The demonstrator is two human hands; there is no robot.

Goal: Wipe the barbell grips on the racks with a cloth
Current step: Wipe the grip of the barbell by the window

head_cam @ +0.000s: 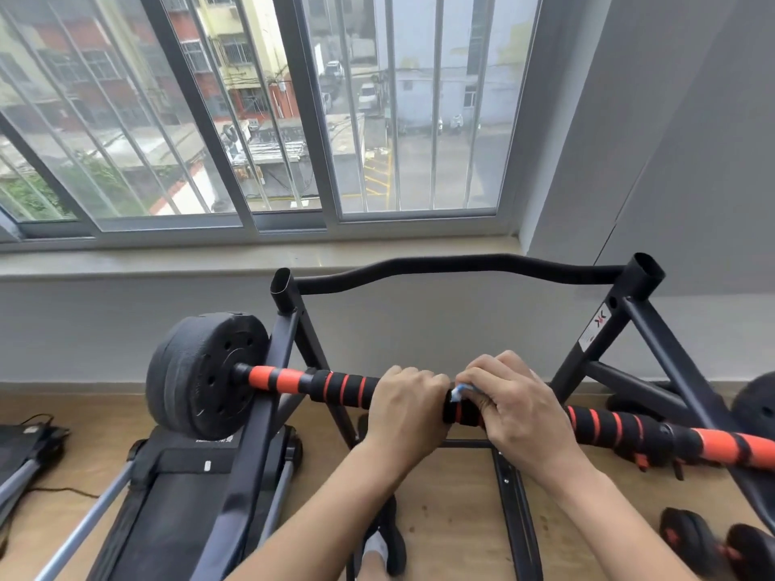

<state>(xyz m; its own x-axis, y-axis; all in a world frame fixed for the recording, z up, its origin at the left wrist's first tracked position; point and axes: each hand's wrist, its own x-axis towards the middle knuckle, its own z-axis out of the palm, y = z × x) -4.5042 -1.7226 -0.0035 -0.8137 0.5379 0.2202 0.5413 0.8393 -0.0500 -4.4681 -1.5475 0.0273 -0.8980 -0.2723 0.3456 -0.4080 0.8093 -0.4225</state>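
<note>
Currently:
Bar axis: I read the black foam barbell grip with orange bands (348,387) lying left-right on the black steel rack (268,371).
Left hand (404,406): wrapped round grip.
Right hand (509,406): nearer unwiped right stretch, pinching the small white-blue cloth (461,390).

A white sticker (594,328) on the rack's right upright (604,329) carries a black double-chevron logo; its small print is too blurred to read.

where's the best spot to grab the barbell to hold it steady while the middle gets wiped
Probably the black foam sleeve with red rings, left of centre, from above with fingers wrapped over the barbell. It lies level across the rack, so its top is open. The left hand already holds there, beside the right hand pressing the cloth.
</note>
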